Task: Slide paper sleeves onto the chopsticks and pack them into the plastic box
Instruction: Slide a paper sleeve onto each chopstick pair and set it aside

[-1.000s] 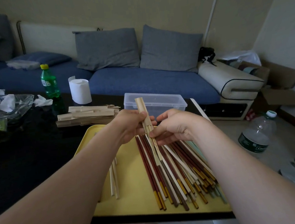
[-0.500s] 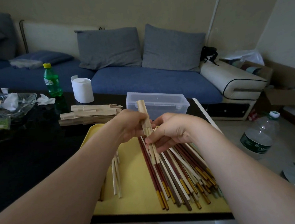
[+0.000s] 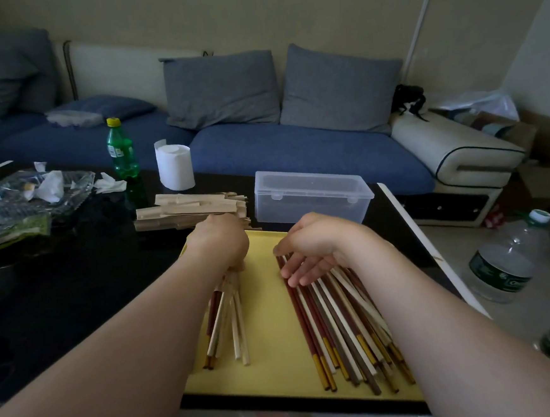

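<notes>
Plastic box (image 3: 312, 195) on black table (image 3: 59, 291), blue sofa (image 3: 295, 150) behind.

One head-worn camera, aimed forward and down.

I saw through a wide-angle view sitting close over the yellow tray (image 3: 268, 307) at the near edge of the black table (image 3: 59, 291), the plastic box (image 3: 312, 195) mid-frame, facing across to the blue sofa (image 3: 295, 147) along the far wall.

Blue sofa (image 3: 295, 150), grey cushions (image 3: 221, 87); walls (image 3: 284, 10) prob. beige.
</notes>
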Demonstrator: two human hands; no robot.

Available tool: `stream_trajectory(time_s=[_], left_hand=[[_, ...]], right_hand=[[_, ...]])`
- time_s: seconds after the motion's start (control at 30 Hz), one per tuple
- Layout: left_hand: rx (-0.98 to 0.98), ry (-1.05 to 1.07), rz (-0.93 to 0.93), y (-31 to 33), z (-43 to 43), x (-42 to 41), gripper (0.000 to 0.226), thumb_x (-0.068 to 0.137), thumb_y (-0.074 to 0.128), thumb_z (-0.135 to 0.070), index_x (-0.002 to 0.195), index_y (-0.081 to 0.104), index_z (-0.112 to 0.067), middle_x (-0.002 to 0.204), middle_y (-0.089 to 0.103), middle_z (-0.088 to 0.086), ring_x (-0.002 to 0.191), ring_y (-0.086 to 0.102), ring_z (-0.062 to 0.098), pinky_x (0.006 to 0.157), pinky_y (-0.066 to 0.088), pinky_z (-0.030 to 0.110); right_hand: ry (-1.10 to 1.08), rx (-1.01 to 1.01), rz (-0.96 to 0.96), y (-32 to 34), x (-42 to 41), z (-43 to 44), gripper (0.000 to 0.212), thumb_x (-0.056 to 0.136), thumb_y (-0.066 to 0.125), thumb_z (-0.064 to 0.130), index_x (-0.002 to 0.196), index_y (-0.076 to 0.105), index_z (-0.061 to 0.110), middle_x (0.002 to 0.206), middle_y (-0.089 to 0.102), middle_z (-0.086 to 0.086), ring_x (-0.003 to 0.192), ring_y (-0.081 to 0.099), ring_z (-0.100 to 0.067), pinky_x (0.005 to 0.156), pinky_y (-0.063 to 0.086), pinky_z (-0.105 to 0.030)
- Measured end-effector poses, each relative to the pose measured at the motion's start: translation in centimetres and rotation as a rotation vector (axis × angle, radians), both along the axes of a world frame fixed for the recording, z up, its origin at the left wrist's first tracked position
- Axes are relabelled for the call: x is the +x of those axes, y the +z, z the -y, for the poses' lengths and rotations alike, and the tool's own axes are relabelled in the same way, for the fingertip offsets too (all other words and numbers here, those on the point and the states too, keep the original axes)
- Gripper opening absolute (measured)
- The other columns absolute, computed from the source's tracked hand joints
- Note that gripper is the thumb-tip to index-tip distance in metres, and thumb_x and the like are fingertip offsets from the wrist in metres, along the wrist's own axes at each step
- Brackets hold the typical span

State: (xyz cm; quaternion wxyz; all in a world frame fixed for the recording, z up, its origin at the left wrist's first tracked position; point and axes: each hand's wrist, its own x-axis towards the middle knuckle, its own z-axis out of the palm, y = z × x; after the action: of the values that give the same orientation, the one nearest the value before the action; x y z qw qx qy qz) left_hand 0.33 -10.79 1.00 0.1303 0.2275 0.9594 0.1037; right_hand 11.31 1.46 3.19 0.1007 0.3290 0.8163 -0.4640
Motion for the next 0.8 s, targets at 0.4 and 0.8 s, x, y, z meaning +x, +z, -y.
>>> stream_trajectory(time_s=[0.4,0.8], left_hand=[[0.023,0.019,-0.203,-0.7,-0.4,-2.9,0.038,0.091,0.071,-0.015,0.127,0.061,-0.011,0.116,0.06,0.012,0.106,0.061,0.03,0.089,0.056,0.043],[-0.092,-0.01,-0.593,-3.4,-1.9,-6.3,0.023,0.095,0.068,-0.016,0.118,0.066,-0.019,0.12,0.066,0.007,0.124,0.055,0.031,0.109,0.038,0.05]], right_hand=[[0.026,0.096,0.058,-1.6,-2.9,0.6,0.037,0.106,0.068,0.017,0.137,0.057,0.001,0.094,0.081,-0.019,0.078,0.083,-0.03,0.071,0.068,-0.038],[0.047,0.207,0.011,-2.9,-5.4,-0.6,0.022,0.105,0.065,0.013,0.126,0.064,0.007,0.09,0.081,-0.017,0.073,0.082,-0.027,0.078,0.07,-0.045]])
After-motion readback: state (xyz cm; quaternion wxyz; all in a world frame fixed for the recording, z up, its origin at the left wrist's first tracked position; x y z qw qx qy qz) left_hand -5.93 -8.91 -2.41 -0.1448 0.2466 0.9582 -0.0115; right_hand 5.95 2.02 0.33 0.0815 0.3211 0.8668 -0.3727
